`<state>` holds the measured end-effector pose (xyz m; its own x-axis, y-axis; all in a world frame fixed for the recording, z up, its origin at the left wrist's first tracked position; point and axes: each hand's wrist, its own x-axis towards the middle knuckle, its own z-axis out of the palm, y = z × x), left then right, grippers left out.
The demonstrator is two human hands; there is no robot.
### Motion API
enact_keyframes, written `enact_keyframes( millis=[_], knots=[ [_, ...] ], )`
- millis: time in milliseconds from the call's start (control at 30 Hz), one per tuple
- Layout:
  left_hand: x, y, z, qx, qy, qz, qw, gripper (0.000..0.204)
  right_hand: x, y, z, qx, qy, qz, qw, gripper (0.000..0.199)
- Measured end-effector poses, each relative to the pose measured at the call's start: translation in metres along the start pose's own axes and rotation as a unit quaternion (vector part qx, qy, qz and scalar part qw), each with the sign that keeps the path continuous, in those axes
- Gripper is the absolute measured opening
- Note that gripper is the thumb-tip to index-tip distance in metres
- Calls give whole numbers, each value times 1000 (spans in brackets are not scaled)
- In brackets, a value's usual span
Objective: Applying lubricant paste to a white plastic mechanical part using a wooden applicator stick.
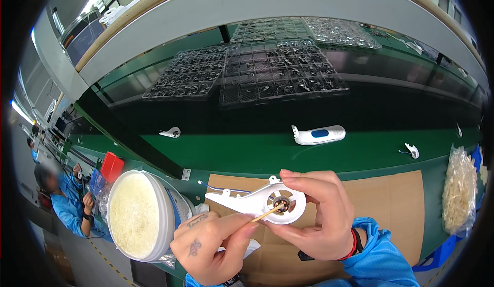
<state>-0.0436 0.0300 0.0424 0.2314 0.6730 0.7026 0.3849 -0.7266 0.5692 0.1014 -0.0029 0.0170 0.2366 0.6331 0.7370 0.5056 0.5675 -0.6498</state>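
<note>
My right hand grips a white plastic fan housing by its round end, thumb below and fingers above. The housing's long tapered arm points left. In the middle of its spoked ring sits a dark round motor hub with copper-coloured spots. Between thumb and forefinger, my left hand pinches a thin wooden stick. The stick's tip meets the hub; I cannot tell whether it goes inside. A thin blue wire with a small white connector runs out behind the housing.
Left of my hands stands a white bucket of pale cream material. Brown cardboard lies beneath my hands. Beyond are a white casing, white parts, and clear part trays. A plastic bag lies right; a co-worker sits left.
</note>
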Motion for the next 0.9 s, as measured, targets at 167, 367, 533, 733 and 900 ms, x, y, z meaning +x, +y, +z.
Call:
enact_keyframes(
  millis=[167, 367, 533, 733, 900],
  knots=[
    [-1, -1, 2, 5, 11, 23, 1000, 10, 0, 0, -1, 13, 6, 9, 1000, 56],
    [1, 0, -3, 18, -11, 46, 999, 16, 1, 2, -5, -27, -22, -31, 999, 62],
    [0, 0, -2, 18, 4, 62, 998, 20, 2, 1, -5, -29, -29, -31, 999, 62],
    [-1, -4, -2, 14, -2, 82, 997, 24, 1, 4, -5, -22, -30, -11, 999, 63],
    [-1, -3, -6, 12, 7, 112, 994, 30, 0, 3, -4, -24, -32, 0, 999, 62]
  ],
)
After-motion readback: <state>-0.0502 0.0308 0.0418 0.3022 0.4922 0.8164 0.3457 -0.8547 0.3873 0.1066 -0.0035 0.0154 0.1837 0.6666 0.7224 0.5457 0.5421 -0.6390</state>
